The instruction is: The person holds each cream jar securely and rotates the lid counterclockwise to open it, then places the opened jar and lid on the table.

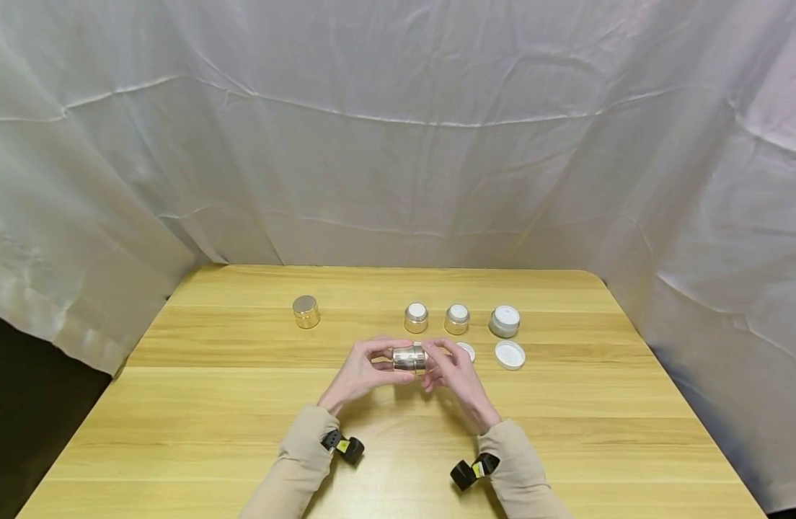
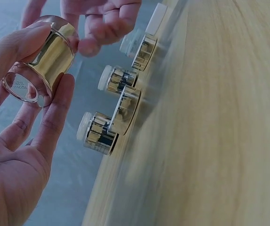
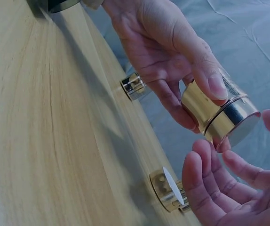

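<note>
Near the middle of the table my left hand (image 1: pixel 364 369) grips a shiny gold jar (image 1: pixel 406 358), tipped on its side above the wood. Thumb and fingers press the jar from opposite sides in the left wrist view, its round base facing out. A seam runs round the jar (image 3: pixel 219 113), with a cap-like section at the far end. My right hand (image 1: pixel 455 371) is at that end, its fingers (image 3: pixel 205 183) loosely bent round the rim. In the right wrist view a small gap shows between its thumb and the rim; nothing is gripped there.
Behind the hands stand two gold jars with white tops (image 1: pixel 416 317) (image 1: pixel 457 318) and a wider pale-topped jar (image 1: pixel 505 321). White upturned lids (image 1: pixel 510 355) lie before them, one partly behind my right hand. A capped gold jar (image 1: pixel 306 311) stands left. Grey curtain (image 1: pixel 398 180) surrounds the table.
</note>
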Motion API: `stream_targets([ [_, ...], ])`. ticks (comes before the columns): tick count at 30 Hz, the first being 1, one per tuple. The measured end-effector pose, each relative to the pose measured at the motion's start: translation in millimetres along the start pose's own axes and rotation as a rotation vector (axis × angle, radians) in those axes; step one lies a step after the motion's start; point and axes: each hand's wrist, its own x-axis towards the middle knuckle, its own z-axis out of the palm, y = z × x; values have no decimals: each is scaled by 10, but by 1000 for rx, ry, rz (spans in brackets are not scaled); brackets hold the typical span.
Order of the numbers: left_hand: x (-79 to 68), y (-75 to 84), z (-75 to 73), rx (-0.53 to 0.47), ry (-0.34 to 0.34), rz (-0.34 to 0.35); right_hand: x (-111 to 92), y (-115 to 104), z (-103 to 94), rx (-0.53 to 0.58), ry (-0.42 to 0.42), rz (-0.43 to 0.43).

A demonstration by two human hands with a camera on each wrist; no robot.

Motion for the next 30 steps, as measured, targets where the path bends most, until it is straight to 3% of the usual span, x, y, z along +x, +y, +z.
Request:
stream_targets([
  [14, -1, -3, -6, 17, 9, 2, -29, -13, -38, 30, -102, -79],
  [30, 6, -32, -8, 38, 5, 6, -5, -1, -23, -23, -75, 3],
])
